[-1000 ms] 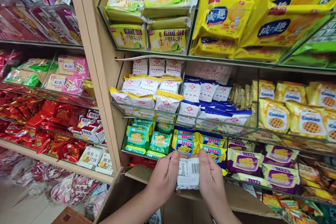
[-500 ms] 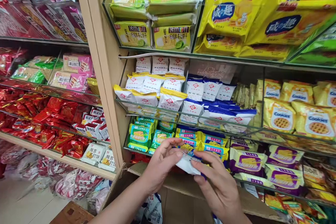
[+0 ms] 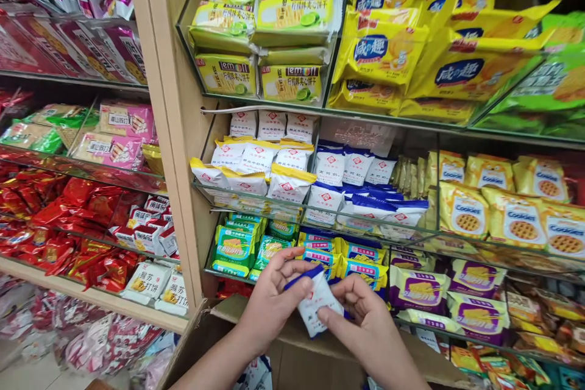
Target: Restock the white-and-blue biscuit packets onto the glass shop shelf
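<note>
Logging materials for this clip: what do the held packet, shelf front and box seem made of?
Packet: likely glossy plastic film, creased. Shelf front: clear glass or acrylic; goods show through. Box: matte brown cardboard, judging by its folded flap.

The packet (image 3: 317, 301) between the hands is white with blue edges. Above the hands, packs (image 3: 292, 178) are white with yellow bands; further up, lime-green ones (image 3: 292, 12).

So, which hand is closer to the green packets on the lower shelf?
Left. The left hand is just below and right of the green packets; the right hand is farther right, beyond the white-and-blue packet both hold.
</note>
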### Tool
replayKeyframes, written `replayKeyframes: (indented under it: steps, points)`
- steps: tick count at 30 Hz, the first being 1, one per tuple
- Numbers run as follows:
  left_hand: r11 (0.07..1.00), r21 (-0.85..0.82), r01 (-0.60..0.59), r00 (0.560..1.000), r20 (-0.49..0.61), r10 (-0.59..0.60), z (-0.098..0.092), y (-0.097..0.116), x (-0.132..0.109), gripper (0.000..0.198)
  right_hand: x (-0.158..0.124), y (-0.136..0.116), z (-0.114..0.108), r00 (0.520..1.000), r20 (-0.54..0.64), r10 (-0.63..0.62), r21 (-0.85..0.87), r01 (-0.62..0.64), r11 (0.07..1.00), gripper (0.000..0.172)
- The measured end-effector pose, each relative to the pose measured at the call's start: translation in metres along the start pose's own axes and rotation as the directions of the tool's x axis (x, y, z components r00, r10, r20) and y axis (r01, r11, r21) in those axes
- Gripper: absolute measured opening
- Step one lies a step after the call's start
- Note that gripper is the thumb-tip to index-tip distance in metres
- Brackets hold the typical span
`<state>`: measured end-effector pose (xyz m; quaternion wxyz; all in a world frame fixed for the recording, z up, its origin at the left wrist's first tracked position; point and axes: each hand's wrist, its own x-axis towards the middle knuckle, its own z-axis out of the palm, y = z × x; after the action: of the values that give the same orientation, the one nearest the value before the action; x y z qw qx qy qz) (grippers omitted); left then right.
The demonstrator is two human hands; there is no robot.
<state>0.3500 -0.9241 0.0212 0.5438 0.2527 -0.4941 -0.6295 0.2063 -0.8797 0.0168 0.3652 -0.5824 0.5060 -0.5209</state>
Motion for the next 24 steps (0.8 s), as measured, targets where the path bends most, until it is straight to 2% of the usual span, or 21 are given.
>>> replayKeyframes:
  steps: [2,3,5,6,7,8,9,11,13,15,18,20,24]
  points:
    - [0.999,-0.031,-0.01,0.999,-0.043,0.009,-0.002,0.0,0.001,0.034,-0.004,-0.02,-0.012,0.992,-0.049,-0.118,-0.135,0.111,0.985,0.016]
    - [0.999,-0.036,-0.007,0.999,-0.053,0.005,-0.002,0.001,0.001,0.03,-0.004,-0.034,-0.021,0.97,-0.093,-0.226,-0.194,0.205,0.959,0.015]
    - [1.0,-0.009,0.01,1.0,-0.02,-0.01,-0.003,0.001,0.002,0.029,0.001,-0.066,-0.044,0.862,-0.215,-0.46,-0.318,0.383,0.867,0.023]
    - [1.0,0.021,0.018,1.0,0.012,-0.018,-0.003,0.001,0.002,0.03,0.008,-0.083,-0.056,0.776,-0.291,-0.559,-0.405,0.43,0.807,0.031]
    - [0.998,0.055,0.024,0.999,0.04,-0.026,-0.002,0.001,0.002,0.031,0.018,-0.098,-0.068,0.712,-0.336,-0.617,-0.509,0.415,0.755,0.04]
    - [0.996,0.086,0.029,0.997,0.062,-0.034,-0.001,0.002,0.002,0.032,0.031,-0.11,-0.079,0.678,-0.327,-0.658,-0.637,0.356,0.684,0.048]
    - [0.993,0.11,0.033,0.996,0.078,-0.042,0.0,0.002,0.001,0.033,0.044,-0.12,-0.087,0.676,-0.282,-0.681,-0.763,0.272,0.586,0.053]
    - [0.989,0.139,0.045,0.994,0.096,-0.059,0.002,0.003,0.001,0.035,0.071,-0.133,-0.097,0.754,-0.189,-0.629,-0.917,0.094,0.388,0.063]
    - [0.987,0.151,0.054,0.993,0.098,-0.069,0.004,0.004,0.0,0.036,0.092,-0.139,-0.099,0.799,-0.164,-0.578,-0.964,-0.006,0.265,0.061]
    - [0.985,0.16,0.058,0.992,0.101,-0.075,0.004,0.004,-0.001,0.035,0.102,-0.142,-0.097,0.787,-0.172,-0.593,-0.97,-0.031,0.24,0.053]
    - [0.98,0.194,0.051,0.99,0.123,-0.076,0.003,0.004,-0.003,0.031,0.103,-0.141,-0.094,0.757,-0.181,-0.627,-0.965,-0.013,0.263,0.045]
    - [0.973,0.227,0.043,0.986,0.145,-0.078,0.002,0.003,-0.004,0.027,0.1,-0.138,-0.093,0.778,-0.163,-0.607,-0.971,-0.016,0.24,0.039]
    - [0.958,0.285,0.038,0.981,0.172,-0.09,0.003,0.0,-0.004,0.023,0.106,-0.133,-0.094,0.857,-0.099,-0.507,-0.995,-0.093,0.037,0.021]
